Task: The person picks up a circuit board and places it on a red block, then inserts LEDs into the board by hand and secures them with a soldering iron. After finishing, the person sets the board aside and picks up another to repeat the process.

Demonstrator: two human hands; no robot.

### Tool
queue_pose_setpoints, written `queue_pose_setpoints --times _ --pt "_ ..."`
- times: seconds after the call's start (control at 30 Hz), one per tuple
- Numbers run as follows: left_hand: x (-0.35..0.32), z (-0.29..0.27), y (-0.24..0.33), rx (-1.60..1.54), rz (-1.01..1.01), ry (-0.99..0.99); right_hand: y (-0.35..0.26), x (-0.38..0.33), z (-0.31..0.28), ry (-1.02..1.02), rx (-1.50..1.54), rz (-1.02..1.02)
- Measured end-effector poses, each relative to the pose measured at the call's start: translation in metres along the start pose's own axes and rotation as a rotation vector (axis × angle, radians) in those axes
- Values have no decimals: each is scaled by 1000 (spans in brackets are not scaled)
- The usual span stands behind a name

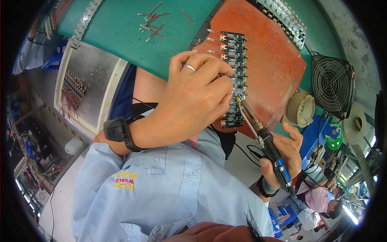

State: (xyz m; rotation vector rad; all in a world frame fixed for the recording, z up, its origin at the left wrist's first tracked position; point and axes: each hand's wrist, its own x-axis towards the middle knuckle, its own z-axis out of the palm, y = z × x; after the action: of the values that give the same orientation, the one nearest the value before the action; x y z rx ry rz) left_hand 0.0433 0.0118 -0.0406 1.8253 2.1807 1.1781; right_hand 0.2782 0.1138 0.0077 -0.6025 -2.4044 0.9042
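A long black circuit board strip (241, 60) with a row of small parts lies on a reddish-brown mat (270, 72). Short red wires (216, 41) stick out from the left side of its far end. My left hand (199, 90) is closed in a pinch at the board's left edge; what its fingertips hold is hidden. My right hand (288, 153) grips a soldering iron (266, 139) with a thin metal tube alongside it. The iron's tip meets or nearly meets the board, just right of my left fingers.
Loose red wires (152, 23) lie on the green table (115, 24). More boards (284, 22) sit at the far right, near a black fan (332, 84) and a round tan container (300, 108). A framed tray (90, 68) with wired boards stands left. People work at the lower right.
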Motion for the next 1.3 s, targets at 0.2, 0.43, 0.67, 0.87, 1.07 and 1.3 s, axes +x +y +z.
queue_pose_setpoints --times 0.2,0.43,0.67,0.87,1.07,1.3 --pt "0 0 0 -8 6 2 -2 2 2 -17 -4 30" --pt "0 1 0 -13 7 6 -4 3 2 -30 -17 40" --pt "-1 1 0 -4 9 5 6 -16 -1 168 79 -7" --pt "-1 0 -2 -12 20 -21 62 -77 -9 709 410 234" --pt "-4 -19 4 -79 25 -196 75 -89 2 809 482 379" --pt "3 -21 -5 35 124 -216 65 -47 10 522 543 21"
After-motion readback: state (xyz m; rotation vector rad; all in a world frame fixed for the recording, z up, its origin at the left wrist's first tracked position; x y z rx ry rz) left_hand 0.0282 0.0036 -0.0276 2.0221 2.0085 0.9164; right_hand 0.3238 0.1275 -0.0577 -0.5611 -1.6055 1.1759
